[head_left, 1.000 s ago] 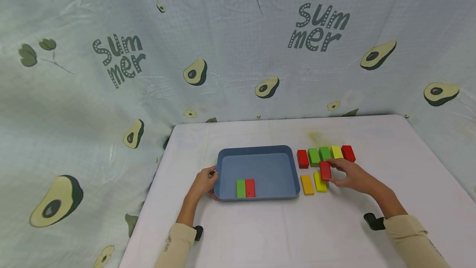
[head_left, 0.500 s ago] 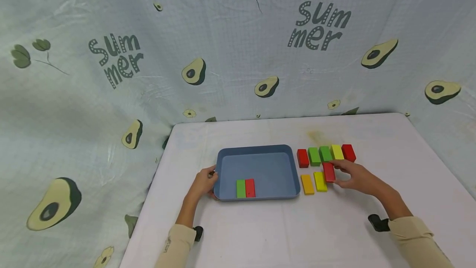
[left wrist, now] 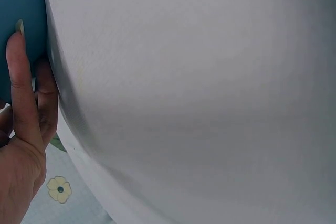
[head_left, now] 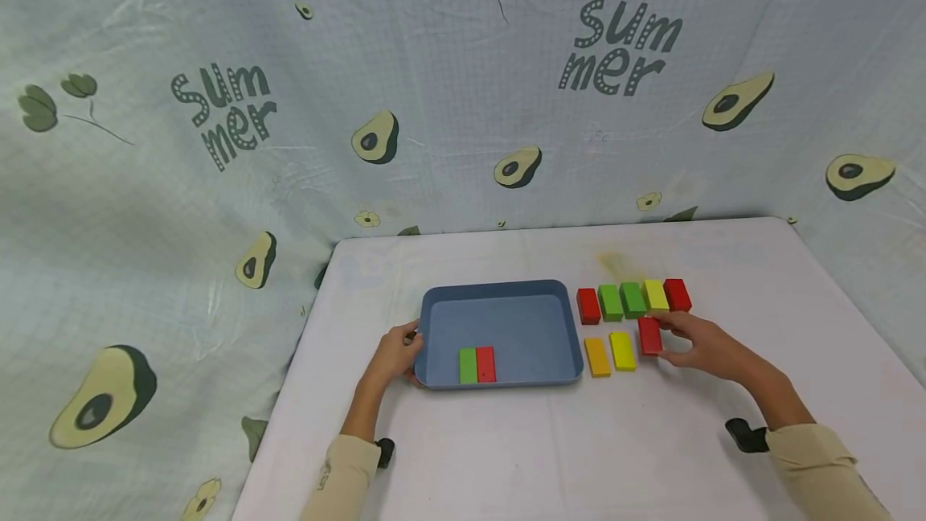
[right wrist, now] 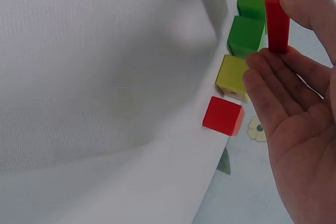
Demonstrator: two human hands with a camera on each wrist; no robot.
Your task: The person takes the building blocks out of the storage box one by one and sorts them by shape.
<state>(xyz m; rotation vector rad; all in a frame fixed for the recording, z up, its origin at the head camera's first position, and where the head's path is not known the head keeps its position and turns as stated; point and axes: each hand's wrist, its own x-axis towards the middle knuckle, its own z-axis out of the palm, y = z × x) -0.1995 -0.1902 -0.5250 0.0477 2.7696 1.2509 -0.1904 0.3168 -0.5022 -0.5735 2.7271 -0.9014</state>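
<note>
My right hand pinches a red block by its ends, just right of a yellow block in the front row. In the right wrist view the thumb of my right hand lies on one end of the red block and fingertips on the other. My left hand grips the left rim of the blue-grey tray. A green block and a red block lie side by side at the tray's front. In the left wrist view my left hand holds the tray's edge.
Behind the pinched block stands a row: a red block, two green blocks, a yellow block and a red block. An orange-yellow block lies right of the tray. A patterned cloth hangs behind the table.
My right hand has moved a little to the right with the red block, from over the front yellow block to beside it. The left hand and the tray stay in place.
</note>
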